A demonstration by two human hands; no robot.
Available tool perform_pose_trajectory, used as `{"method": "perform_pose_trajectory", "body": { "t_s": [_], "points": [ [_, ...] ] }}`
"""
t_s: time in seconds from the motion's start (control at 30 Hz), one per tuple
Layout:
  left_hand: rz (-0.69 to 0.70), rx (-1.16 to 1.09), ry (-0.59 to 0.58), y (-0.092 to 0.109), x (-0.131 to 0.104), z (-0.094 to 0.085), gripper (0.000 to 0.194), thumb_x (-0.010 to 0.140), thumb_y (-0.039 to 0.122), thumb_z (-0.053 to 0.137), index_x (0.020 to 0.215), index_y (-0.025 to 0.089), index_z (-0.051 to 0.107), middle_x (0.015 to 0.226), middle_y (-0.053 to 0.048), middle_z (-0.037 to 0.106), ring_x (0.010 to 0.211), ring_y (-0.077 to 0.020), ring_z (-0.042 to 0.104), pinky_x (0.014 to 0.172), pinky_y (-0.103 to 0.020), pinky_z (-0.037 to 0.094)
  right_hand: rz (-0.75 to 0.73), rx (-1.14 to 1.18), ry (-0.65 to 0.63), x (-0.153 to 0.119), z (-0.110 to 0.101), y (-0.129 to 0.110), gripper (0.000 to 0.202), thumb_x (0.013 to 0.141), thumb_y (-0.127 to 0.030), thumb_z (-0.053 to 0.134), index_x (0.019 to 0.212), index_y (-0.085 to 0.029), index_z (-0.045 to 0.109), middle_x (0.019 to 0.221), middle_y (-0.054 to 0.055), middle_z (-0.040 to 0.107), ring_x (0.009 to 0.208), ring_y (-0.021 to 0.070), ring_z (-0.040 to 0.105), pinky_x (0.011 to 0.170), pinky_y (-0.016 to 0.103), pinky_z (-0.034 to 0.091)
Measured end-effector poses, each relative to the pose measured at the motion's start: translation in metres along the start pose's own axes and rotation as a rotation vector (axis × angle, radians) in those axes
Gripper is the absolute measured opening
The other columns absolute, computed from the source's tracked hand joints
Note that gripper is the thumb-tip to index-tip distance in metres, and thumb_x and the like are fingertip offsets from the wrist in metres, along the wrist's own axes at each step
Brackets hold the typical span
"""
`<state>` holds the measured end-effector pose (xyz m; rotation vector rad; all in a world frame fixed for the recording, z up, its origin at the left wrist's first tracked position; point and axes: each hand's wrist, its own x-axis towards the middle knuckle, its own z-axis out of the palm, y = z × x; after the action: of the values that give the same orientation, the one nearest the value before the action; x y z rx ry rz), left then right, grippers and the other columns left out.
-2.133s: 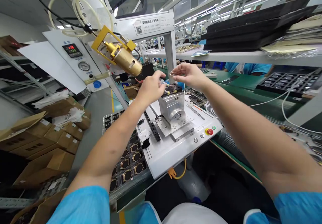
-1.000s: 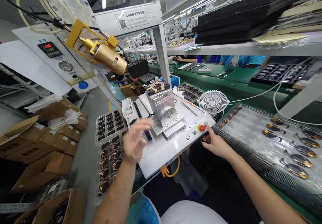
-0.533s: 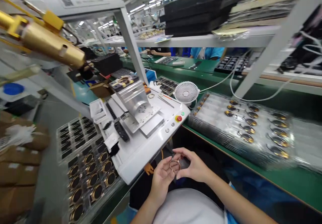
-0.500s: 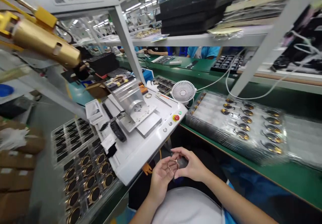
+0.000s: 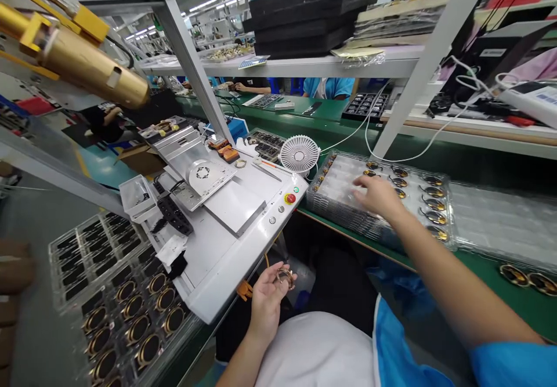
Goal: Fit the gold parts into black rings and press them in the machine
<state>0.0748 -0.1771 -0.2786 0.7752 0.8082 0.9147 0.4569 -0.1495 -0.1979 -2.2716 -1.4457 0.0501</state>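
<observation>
My left hand point(image 5: 270, 294) holds a round metal ring part point(image 5: 285, 278) in its fingers, close in front of my body. Over the clear plastic tray stack point(image 5: 339, 185) on the right, my right hand point(image 5: 378, 194) reaches down with its fingers bent; the fingertips are blurred, so whether they hold anything is unclear. Small round gold-and-black parts point(image 5: 435, 204) with curved dark tails lie in rows in that tray, several of them just right of my right hand.
A white machine point(image 5: 256, 242) with a red stop button point(image 5: 290, 198) stands left of centre. Behind the tray is a white fan point(image 5: 299, 154). Trays of round black parts point(image 5: 149, 349) lie at lower left. A gold cylinder point(image 5: 96, 68) hangs at upper left. People sit beyond the shelf.
My right hand has left the ring part and moved forward and right over the tray. My left hand keeps the ring. The view has shifted to the right.
</observation>
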Motion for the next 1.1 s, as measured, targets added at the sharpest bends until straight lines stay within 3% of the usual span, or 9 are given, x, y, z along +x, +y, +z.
{"method": "perform_pose_trajectory", "body": {
  "t_s": [0.13,0.2,0.37,0.53,0.63,0.77,0.9,1.0,1.1],
  "points": [
    [0.026,-0.008,-0.009,-0.002,-0.002,-0.005,0.047,0.071,0.038,0.092,0.112,0.021,0.075,0.113,-0.011,0.077,0.110,-0.0293,0.074,0.095,-0.040,0.057,0.009,-0.128,0.008,0.035,-0.011,0.047,0.005,0.083,-0.022,0.074,0.085,-0.019,0.071,0.080,0.013,0.065,0.086,0.0286,0.063,0.086,0.041,0.051],
    [0.038,-0.008,-0.015,0.001,-0.004,-0.003,0.047,0.071,0.037,0.092,0.111,0.020,0.075,0.111,-0.011,0.077,0.111,-0.0297,0.073,0.097,-0.041,0.056,-0.033,-0.165,-0.009,0.042,-0.009,0.055,0.012,0.081,-0.024,0.075,0.075,-0.021,0.066,0.071,0.010,0.062,0.084,0.0275,0.062,0.086,0.040,0.050],
    [0.033,-0.022,-0.051,0.007,-0.009,0.001,0.043,0.073,0.036,0.092,0.109,0.021,0.076,0.108,-0.008,0.078,0.110,-0.0279,0.074,0.098,-0.039,0.055,-0.024,-0.115,-0.080,0.046,-0.009,0.054,0.019,0.078,-0.021,0.079,0.068,-0.020,0.063,0.066,0.010,0.057,0.094,0.0359,0.064,0.098,0.054,0.047],
    [0.012,-0.049,-0.037,0.009,-0.010,0.000,0.042,0.073,0.035,0.092,0.109,0.020,0.075,0.107,-0.008,0.077,0.108,-0.0271,0.074,0.096,-0.038,0.055,0.027,-0.010,-0.007,0.035,-0.019,0.043,0.008,0.090,-0.022,0.065,0.092,-0.018,0.071,0.089,0.017,0.068,0.107,0.0447,0.064,0.100,0.067,0.044],
    [-0.007,-0.064,-0.062,0.012,-0.010,0.004,0.045,0.072,0.035,0.092,0.109,0.019,0.074,0.106,-0.009,0.077,0.105,-0.0272,0.075,0.099,-0.041,0.055,-0.001,0.129,0.015,0.014,-0.017,0.020,0.023,0.094,-0.024,0.057,0.108,-0.017,0.074,0.103,0.019,0.071,0.107,0.0409,0.066,0.101,0.061,0.047],
    [-0.027,-0.017,-0.206,0.024,-0.007,0.017,0.051,0.071,0.033,0.092,0.117,0.021,0.072,0.131,-0.013,0.069,0.104,-0.0261,0.074,0.092,-0.038,0.056,-0.260,0.412,-0.153,-0.038,0.000,-0.036,0.031,0.096,-0.031,0.057,0.118,-0.022,0.076,0.101,0.011,0.073,0.085,0.0257,0.071,0.082,0.041,0.059],
    [-0.050,0.001,-0.384,0.040,-0.001,0.026,0.073,0.066,0.038,0.095,0.132,0.029,0.065,0.156,-0.016,0.051,0.101,-0.0270,0.075,0.089,-0.040,0.057,-0.458,0.836,-0.294,-0.092,0.019,-0.095,0.025,0.098,-0.037,0.058,0.103,-0.024,0.080,0.100,0.009,0.074,0.074,0.0199,0.071,0.067,0.034,0.060],
    [-0.112,0.004,-0.453,0.048,0.001,0.023,0.085,0.061,0.042,0.097,0.136,0.028,0.063,0.150,-0.017,0.055,0.097,-0.0284,0.076,0.083,-0.038,0.058,-0.508,0.912,-0.314,-0.111,0.027,-0.119,0.023,0.100,-0.034,0.058,0.090,-0.024,0.076,0.095,0.008,0.074,0.074,0.0189,0.070,0.065,0.032,0.058],
    [-0.133,0.004,-0.428,0.050,-0.003,0.014,0.089,0.059,0.041,0.098,0.139,0.025,0.061,0.140,-0.018,0.061,0.095,-0.0285,0.077,0.083,-0.038,0.059,-0.598,0.894,-0.321,-0.114,0.032,-0.130,0.023,0.101,-0.029,0.055,0.085,-0.023,0.070,0.089,0.008,0.071,0.078,0.0190,0.068,0.068,0.031,0.056]
  ]
}}
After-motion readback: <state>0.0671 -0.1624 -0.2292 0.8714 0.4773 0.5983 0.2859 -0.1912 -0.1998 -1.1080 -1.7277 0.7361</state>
